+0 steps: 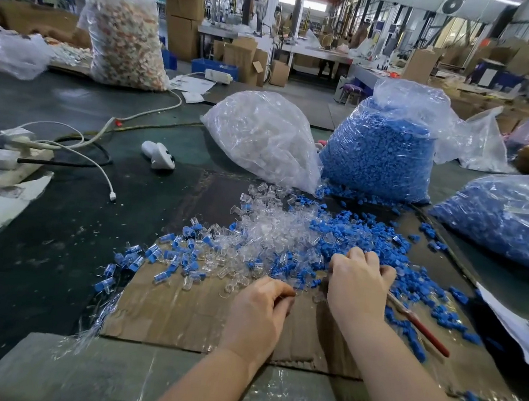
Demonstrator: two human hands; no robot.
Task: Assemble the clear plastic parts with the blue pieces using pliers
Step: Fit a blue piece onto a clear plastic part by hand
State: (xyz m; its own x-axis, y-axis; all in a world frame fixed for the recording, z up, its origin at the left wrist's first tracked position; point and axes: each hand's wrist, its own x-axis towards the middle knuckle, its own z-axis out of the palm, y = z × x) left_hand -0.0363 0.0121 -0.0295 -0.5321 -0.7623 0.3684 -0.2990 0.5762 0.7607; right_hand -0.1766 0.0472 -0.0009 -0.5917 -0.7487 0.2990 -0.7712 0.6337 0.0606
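I am looking down at a flattened cardboard sheet (176, 309) lying on the dark worktable (51, 241). My left hand (256, 312) is resting near the sheet's middle with its fingers curled in, pinching something small at the fingertips; I cannot tell what it is. My right hand (358, 283) is curling its fingers over the near edge of the heap, and the red-handled pliers (417, 325) are sticking out from under it toward the right; I cannot tell whether the hand is actually gripping them. The loose clear plastic parts (272, 231) are piling up in the middle of the cardboard, the loose blue pieces (362, 235) are spreading just to their right, and assembled blue-and-clear units (163, 256) are lying scattered to the left. Behind the heap a bag of clear parts (264, 133) is leaning beside a full bag of blue pieces (382, 154), with another blue-filled bag (514, 221) sitting at far right. A power strip (11, 166) with white cables is lying at left.
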